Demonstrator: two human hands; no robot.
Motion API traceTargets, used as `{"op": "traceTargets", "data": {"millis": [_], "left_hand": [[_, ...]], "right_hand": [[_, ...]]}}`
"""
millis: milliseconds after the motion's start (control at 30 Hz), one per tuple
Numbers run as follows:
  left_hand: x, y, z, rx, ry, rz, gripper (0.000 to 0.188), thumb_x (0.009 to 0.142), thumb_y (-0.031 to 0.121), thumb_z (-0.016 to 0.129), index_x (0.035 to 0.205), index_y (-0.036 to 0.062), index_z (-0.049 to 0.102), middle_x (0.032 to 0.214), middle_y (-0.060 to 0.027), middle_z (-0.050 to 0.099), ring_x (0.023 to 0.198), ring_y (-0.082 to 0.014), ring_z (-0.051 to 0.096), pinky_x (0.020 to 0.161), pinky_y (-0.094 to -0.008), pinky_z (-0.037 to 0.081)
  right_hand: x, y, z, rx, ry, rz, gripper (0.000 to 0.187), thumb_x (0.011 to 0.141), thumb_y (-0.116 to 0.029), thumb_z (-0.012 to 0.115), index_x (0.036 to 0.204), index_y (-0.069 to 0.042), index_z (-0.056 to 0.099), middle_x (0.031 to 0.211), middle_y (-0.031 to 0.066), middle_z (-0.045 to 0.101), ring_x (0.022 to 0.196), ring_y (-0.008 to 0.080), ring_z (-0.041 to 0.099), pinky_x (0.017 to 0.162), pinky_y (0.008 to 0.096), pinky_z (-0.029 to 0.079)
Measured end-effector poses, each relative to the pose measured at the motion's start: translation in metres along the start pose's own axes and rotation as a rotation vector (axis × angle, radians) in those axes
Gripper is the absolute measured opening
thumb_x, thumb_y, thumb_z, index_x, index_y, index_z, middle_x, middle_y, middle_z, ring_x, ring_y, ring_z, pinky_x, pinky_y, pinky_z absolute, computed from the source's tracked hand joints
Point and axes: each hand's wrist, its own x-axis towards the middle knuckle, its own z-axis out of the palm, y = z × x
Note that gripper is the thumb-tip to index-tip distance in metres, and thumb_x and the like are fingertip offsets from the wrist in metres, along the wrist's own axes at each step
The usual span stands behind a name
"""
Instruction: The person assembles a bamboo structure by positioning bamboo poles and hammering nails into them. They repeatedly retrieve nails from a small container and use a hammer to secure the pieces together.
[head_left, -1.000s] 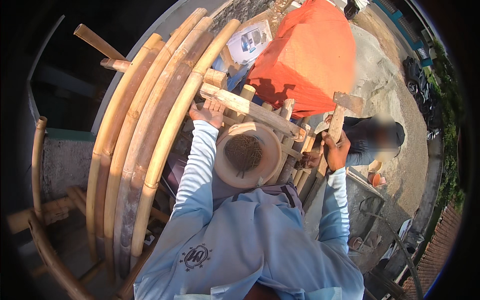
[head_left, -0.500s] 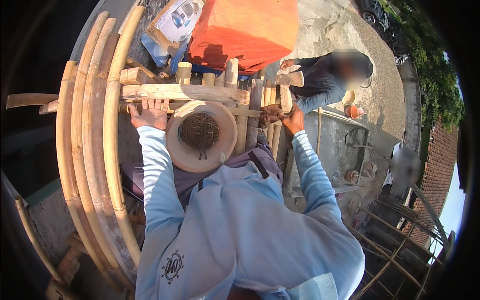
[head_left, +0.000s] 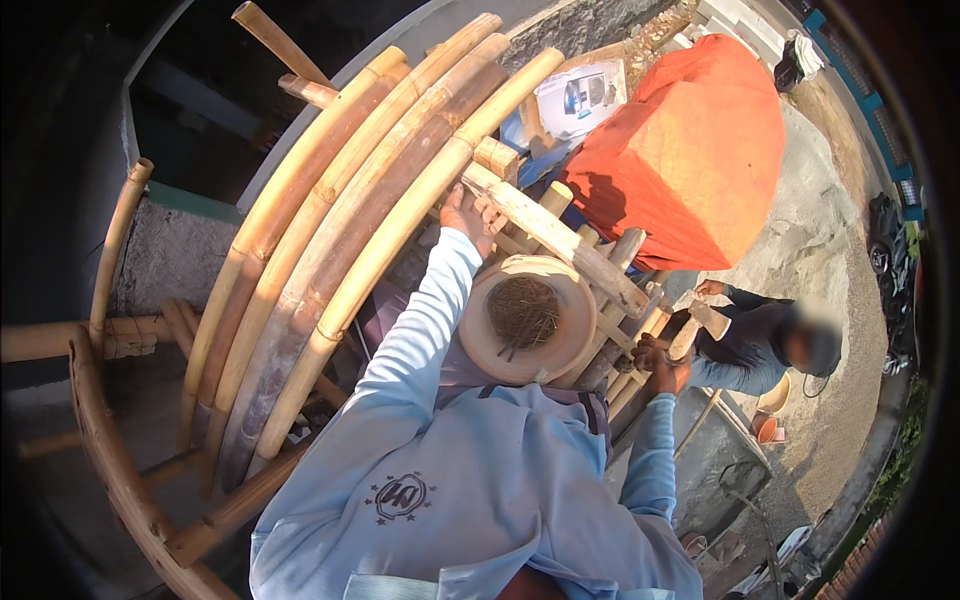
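My left hand (head_left: 473, 217) is open, fingers spread, against the near side of a squared wooden beam (head_left: 555, 237) and beside the bamboo poles (head_left: 400, 235). My right hand (head_left: 668, 372) is closed round the wooden handle of a hatchet (head_left: 708, 319), its metal head upward. Between my arms sits a round, thick-rimmed pale bowl (head_left: 480, 345) with many thin brown pieces, straw or nails, inside. A dark two-legged tool like pliers lies in it, partly hard to make out. Dark finger-like shapes show beside my right hand; whose they are, I cannot tell.
Across the frame, a co-worker (head_left: 745, 345) bends over close to my hatchet. An orange tarpaulin (head_left: 700, 150) covers a bulky pile beyond the beam, with a printed carton (head_left: 580, 98) beside it. More bamboo framing (head_left: 110, 440) stands at lower left. Orange pots (head_left: 766, 428) sit on the right.
My view has turned left, so the scene appears rotated and shifted. My left hand stays at the beam, and my right hand still grips the hatchet, its head now tilted differently.
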Motion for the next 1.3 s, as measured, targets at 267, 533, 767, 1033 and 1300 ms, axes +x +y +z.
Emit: {"op": "traceTargets", "data": {"millis": [267, 533, 767, 1033, 1300], "left_hand": [[-0.065, -0.023, 0.013, 0.668, 0.195, 0.411, 0.056, 0.096, 0.032, 0.057, 0.144, 0.004, 0.047, 0.142, -0.019, 0.053, 0.129, -0.0333, 0.052, 0.11, -0.0451, 0.039], [-0.171, -0.077, 0.045, 1.054, -0.614, 0.509, 0.064, 0.085, -0.002, 0.059, 0.146, 0.0039, 0.043, 0.141, -0.0242, 0.055, 0.133, -0.0355, 0.053, 0.109, -0.0411, 0.045], [-0.181, 0.017, 0.054, 1.202, -0.45, 0.655, 0.06, 0.088, -0.004, 0.061, 0.146, 0.0058, 0.047, 0.112, -0.0138, 0.072, 0.103, -0.026, 0.07, 0.091, -0.0339, 0.053], [-0.098, 0.145, 0.032, 0.774, -0.129, 0.704, 0.042, 0.098, 0.016, 0.066, 0.133, -0.0051, 0.058, 0.105, -0.0153, 0.07, 0.097, -0.0201, 0.068, 0.082, -0.0287, 0.057], [-0.041, 0.153, 0.028, 1.086, -0.107, 0.957, 0.02, 0.094, 0.014, 0.067, 0.104, -0.0018, 0.076, 0.099, -0.0106, 0.07, 0.084, -0.0182, 0.062, 0.084, -0.0329, 0.049]], "right_hand": [[0.012, -0.204, -0.032, 0.158, -0.083, -0.081, 0.034, 0.081, -0.006, 0.073, 0.11, 0.003, 0.058, 0.091, 0.01, 0.068, 0.08, 0.0164, 0.066, 0.076, 0.0303, 0.053], [-0.015, -0.317, 0.069, 0.299, -0.542, -0.278, 0.029, 0.082, -0.005, 0.072, 0.106, 0.002, 0.057, 0.091, 0.0103, 0.07, 0.079, 0.0159, 0.068, 0.073, 0.0305, 0.056], [-0.015, -0.398, 0.13, 0.25, -0.762, -0.472, 0.035, 0.079, -0.004, 0.074, 0.111, 0.002, 0.06, 0.094, 0.0095, 0.071, 0.082, 0.0175, 0.069, 0.075, 0.0329, 0.054], [-0.007, -0.423, 0.139, 0.277, -0.749, -0.284, 0.036, 0.086, -0.012, 0.072, 0.116, 0.003, 0.058, 0.088, 0.0118, 0.07, 0.073, 0.0171, 0.066, 0.069, 0.0345, 0.053], [0.008, -0.41, 0.136, 0.032, -0.863, -0.282, 0.045, 0.093, -0.023, 0.06, 0.129, 0.003, 0.053, 0.088, 0.0099, 0.066, 0.077, 0.016, 0.062, 0.069, 0.0331, 0.05]]}}
